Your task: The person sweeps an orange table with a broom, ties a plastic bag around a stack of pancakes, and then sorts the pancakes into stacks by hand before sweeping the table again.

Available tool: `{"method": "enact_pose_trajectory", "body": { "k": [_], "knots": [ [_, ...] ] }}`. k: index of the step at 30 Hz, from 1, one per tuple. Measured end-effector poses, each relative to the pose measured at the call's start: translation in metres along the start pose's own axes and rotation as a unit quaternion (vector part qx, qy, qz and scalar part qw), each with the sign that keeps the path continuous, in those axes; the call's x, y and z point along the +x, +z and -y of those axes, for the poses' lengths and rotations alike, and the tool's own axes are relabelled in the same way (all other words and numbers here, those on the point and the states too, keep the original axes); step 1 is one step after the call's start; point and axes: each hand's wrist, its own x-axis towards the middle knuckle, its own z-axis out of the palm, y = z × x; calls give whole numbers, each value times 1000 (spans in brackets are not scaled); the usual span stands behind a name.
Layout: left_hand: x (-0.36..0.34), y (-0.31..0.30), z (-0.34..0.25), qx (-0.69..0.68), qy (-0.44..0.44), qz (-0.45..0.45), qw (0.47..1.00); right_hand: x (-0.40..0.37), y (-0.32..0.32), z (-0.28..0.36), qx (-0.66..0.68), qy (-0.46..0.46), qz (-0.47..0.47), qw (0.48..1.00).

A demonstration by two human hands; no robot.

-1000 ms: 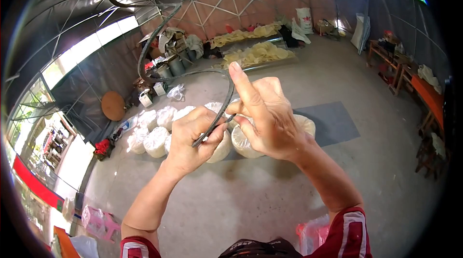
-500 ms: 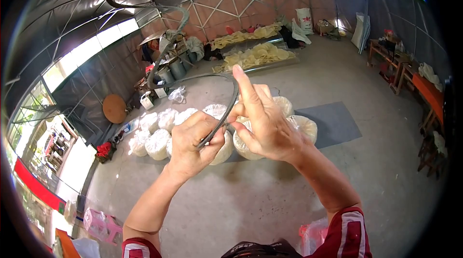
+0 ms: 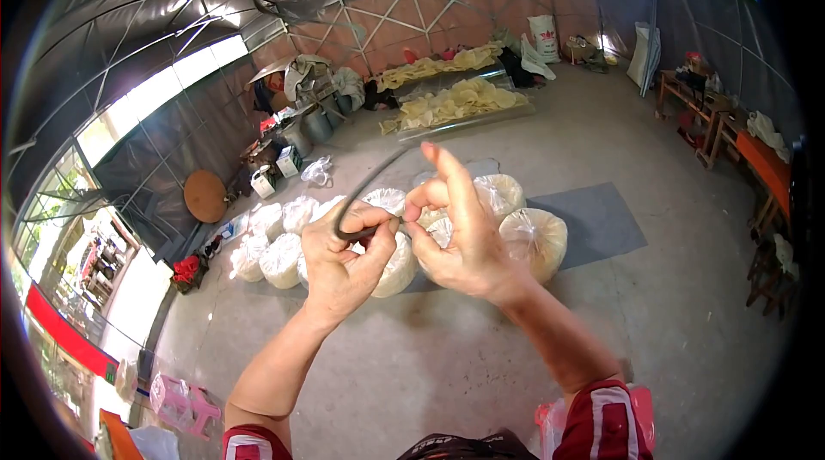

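A dark, flexible rubber-like strip [image 3: 368, 179] curves up from my left hand [image 3: 344, 258] toward the raised index finger of my right hand [image 3: 464, 241]. My left hand grips the strip between thumb and fingers. Close beside it, the thumb and fingers of my right hand pinch what looks like a short end of the same strip, while the index finger points up. Both hands are held in the air. Below and behind them, clear plastic bags of pale contents [image 3: 534, 245] stand on the floor, partly hidden by my hands.
Grey matting [image 3: 593, 219] lies under the bags. Farther back, yellowish flat pieces [image 3: 464, 101] are heaped on clear sheeting. A wooden bench [image 3: 718, 120] runs along the right side. A pink stool [image 3: 185, 404] stands at lower left, and a round brown board [image 3: 205, 196] leans at left.
The long upper part of the strip has dropped out of sight, leaving a shorter curve above my left hand. Both hands stay close together, and my right hand has shifted slightly down and left.
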Motion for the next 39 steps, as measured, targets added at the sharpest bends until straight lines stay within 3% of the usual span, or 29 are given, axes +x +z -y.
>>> {"method": "enact_pose_trajectory", "body": {
  "k": [5, 9, 11, 15, 16, 17, 18, 19, 20, 21, 23, 25, 27, 29, 32, 37, 39],
  "knots": [
    [2, 5, 0, -18, -19, -25, 999, -7, 9, -7, 137, 149, -48, 978],
    [3, 5, 5, -12, -28, -48, 998, -11, 8, -16, 322, 262, -53, 908],
    [8, -2, 7, 2, -27, -85, 996, -17, 4, -34, 324, 313, -84, 889],
    [10, -6, 14, 6, -132, 41, 990, -43, -13, -45, 307, 362, -90, 875],
    [7, -3, 20, 18, -146, 27, 989, -58, -18, -48, 333, 367, -84, 864],
    [6, -6, 21, 26, -134, 39, 990, -70, -22, -45, 304, 394, -63, 865],
    [4, -7, 20, 109, -85, 39, 990, -88, -27, -44, 253, 450, -1, 856],
    [-3, -13, 27, 94, -66, 47, 992, -109, -30, -42, 205, 508, 64, 835],
    [-10, -11, 26, 50, -119, 28, 991, -138, -27, -46, 170, 512, 94, 837],
    [-19, -14, 38, 9, -84, 19, 996, -165, -26, -45, 44, 443, 152, 882],
    [-31, -16, 31, 42, -91, 2, 995, -217, -31, -46, -106, 371, 195, 902],
    [-51, -28, 40, 49, -46, -16, 998, -252, -50, -45, -81, 465, 76, 878],
    [-75, -43, 49, 86, -64, -33, 994, -276, -77, -42, -91, 522, 26, 848],
    [-118, -60, 70, 81, -161, -48, 983, -295, -99, -33, -73, 610, -48, 788],
    [-211, -76, 99, 38, -409, -55, 910, -311, -115, -20, -71, 702, -119, 699],
    [-362, -84, 88, 5, -658, 74, 750, -377, -137, 0, -108, 708, 1, 697],
    [-399, -82, 75, 8, -696, 123, 707, -401, -135, 6, -153, 710, 41, 686]
  ]
}}
